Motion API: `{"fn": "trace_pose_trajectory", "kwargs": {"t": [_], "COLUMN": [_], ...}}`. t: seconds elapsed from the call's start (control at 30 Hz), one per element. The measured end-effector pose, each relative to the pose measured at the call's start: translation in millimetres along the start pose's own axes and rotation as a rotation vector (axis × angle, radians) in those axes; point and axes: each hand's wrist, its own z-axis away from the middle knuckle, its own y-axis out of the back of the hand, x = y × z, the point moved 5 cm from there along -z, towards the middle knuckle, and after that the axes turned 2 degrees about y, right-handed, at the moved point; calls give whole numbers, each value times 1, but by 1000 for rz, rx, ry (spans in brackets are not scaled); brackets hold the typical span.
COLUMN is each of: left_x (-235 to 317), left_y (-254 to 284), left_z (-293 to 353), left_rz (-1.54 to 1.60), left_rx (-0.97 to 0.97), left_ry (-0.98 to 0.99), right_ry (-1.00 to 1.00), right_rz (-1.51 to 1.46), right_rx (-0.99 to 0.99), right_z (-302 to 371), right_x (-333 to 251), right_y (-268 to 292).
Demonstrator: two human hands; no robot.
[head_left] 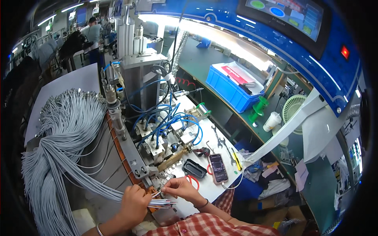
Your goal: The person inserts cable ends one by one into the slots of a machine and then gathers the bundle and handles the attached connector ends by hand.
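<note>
My left hand (136,203) is closed round a bundle of thin grey cables (94,184), whose stripped ends stick out past the fist toward the right. Close beside it, my right hand (182,189) pinches the end of a single cable (156,194) between thumb and fingertips. Both hands are at the front end of a metal bench machine (155,147) fitted with blue air tubes. The bundle runs back to a large heap of grey cables (73,114) on the left. My fingers partly hide the pinched cable end.
On the white worktop lie a phone (218,168), a black tray (194,168), red-handled scissors (192,181), wrenches (223,142) and a yellow cutter (237,159). A blue bin (226,90) stands on the green bench behind. A blue panel with a screen (287,17) overhangs the upper right.
</note>
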Motion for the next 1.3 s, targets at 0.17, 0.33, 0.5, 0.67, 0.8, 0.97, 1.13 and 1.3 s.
{"fn": "trace_pose_trajectory", "kwargs": {"t": [0.17,0.33,0.5,0.67,0.8,0.97,1.13,1.3], "left_x": [0,2,-1,-2,-3,-5,-3,-4], "left_y": [1,6,11,-1,-1,5,6,3], "left_z": [-3,-1,-1,3,-1,-8,-2,4], "left_rz": [14,31,-5,14,-66,72,86,145], "left_rx": [28,50,18,-134,53,37,14,14], "left_ry": [-3,40,115,146,44,113,105,153], "right_ry": [-19,-36,-60,-73,-46,26,126,125], "right_rz": [-31,-28,-134,-117,-23,-200,-123,-67], "right_rx": [17,-1,-61,-205,-58,16,-3,67], "right_z": [0,0,-7,-11,-5,3,2,7], "right_x": [2,4,22,33,12,-16,-14,-13], "right_y": [2,-3,-11,-4,-6,-10,-14,-11]}}
